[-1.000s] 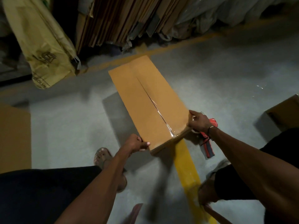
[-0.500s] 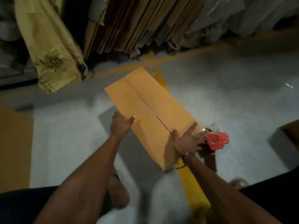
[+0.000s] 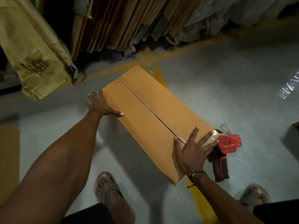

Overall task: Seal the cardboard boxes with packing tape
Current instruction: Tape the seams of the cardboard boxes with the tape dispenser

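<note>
A long brown cardboard box [image 3: 145, 113] lies on the grey floor, its two top flaps meeting along a dark centre seam. My left hand [image 3: 100, 104] grips the box's far left edge, thumb on top. My right hand [image 3: 192, 151] lies flat with fingers spread on the near end, over the seam, where a short strip of clear tape shows. A red tape dispenser [image 3: 226, 147] with a black handle lies on the floor just right of that end, touching no hand.
Flattened cartons [image 3: 123, 21] lean against the back, with a yellow printed sack [image 3: 32, 50] at left and plastic wrap at right. Yellow floor lines [image 3: 200, 201] run under the box. Another carton [image 3: 8, 159] sits at far left. My sandalled feet [image 3: 106, 186] stand close below.
The box was turned over, showing an untaped seam, and now lies closer. My left hand slid up its left edge. My right hand stays flat on the near end, the dispenser beside it.
</note>
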`<state>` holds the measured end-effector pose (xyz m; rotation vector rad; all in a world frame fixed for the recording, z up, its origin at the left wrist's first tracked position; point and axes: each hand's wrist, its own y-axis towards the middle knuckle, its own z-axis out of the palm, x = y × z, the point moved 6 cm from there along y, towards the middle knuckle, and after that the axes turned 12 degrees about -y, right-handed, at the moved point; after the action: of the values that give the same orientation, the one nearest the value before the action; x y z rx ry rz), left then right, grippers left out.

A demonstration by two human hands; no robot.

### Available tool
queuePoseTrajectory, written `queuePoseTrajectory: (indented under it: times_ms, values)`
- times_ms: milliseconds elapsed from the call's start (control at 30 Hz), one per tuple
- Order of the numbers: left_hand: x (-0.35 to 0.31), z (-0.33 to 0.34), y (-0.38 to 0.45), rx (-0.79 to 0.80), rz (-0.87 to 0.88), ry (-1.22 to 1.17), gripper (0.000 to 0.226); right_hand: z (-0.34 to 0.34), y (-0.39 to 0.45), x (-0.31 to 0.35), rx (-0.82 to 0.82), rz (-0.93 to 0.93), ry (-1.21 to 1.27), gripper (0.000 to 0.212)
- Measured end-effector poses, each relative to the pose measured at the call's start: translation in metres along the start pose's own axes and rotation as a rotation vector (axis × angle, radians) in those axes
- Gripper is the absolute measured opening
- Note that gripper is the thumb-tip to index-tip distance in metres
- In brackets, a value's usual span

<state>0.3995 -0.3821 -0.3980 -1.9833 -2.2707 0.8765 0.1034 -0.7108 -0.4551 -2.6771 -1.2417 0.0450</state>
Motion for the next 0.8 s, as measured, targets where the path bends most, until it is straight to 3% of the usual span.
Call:
queuePoseTrajectory:
  times_ms: [167, 333, 467, 567, 800]
  values:
    - [0.013, -0.002, 0.019, 0.072, 0.007, 0.013, 0.182, -0.007, 0.051, 0.006, -0.022, -0.153, -0.059, 0.101]
    - [0.024, -0.004, 0.007, -0.044, 0.079, -0.05, 0.165, -0.023, 0.127, -0.003, 0.006, -0.278, -0.123, 0.103]
    - [0.024, -0.002, -0.006, -0.022, 0.057, -0.14, 0.151, -0.037, 0.183, -0.006, 0.038, -0.365, -0.272, 0.1]
    - [0.024, 0.005, -0.014, -0.095, 0.011, -0.209, 0.128, -0.044, 0.183, 0.001, 0.058, -0.389, -0.303, 0.091]
    - [0.061, 0.023, -0.049, -0.169, -0.111, -0.285, 0.13, -0.051, 0.129, 0.014, 0.039, -0.369, -0.195, 0.087]
